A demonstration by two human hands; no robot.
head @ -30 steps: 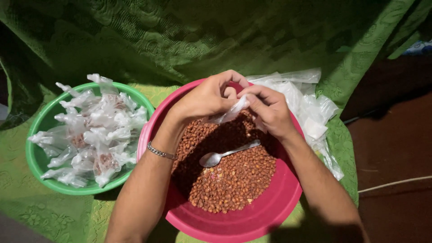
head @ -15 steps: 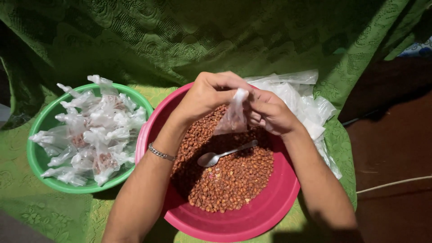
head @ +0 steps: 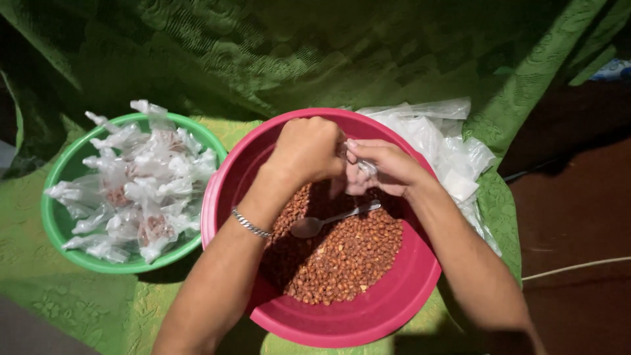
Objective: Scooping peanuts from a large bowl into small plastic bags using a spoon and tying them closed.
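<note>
While both hands meet over the far half of the pink basin (head: 420, 289), the work sits right between them: a small clear plastic bag (head: 358, 172) with a few groundnuts showing through its lower part.

Left hand (head: 307, 150): fist-like, fingers curled together, knuckles up, closed on the bag's top from the left. Metal bracelet (head: 250, 223) on that wrist.

Right hand (head: 384, 167): fingers (head: 358, 144) pinched together on the same neck of plastic from the right, thumb side toward the left hand. The two hands touch or nearly touch at the bag; exact fingertip contact is hidden by the left fist.

Bag position: hanging just below the pinch, between the two hands, above the heap of groundnuts (head: 345, 253), not resting on it as far as I can tell. Held over the basin, so my read is any spill drops back into the heap.

Metal spoon (head: 332, 219) lies on the nuts, bowl toward the left forearm, handle toward the right wrist, untouched, close under both hands for easy reach.

Green basin (head: 56, 220) on the left holds a pile of tied small bags (head: 131, 181), apart from the pink one. Stack of empty clear bags (head: 447, 148) lies behind the pink rim on the right, just past the right hand. Green patterned cloth (head: 79, 309) under everything.
</note>
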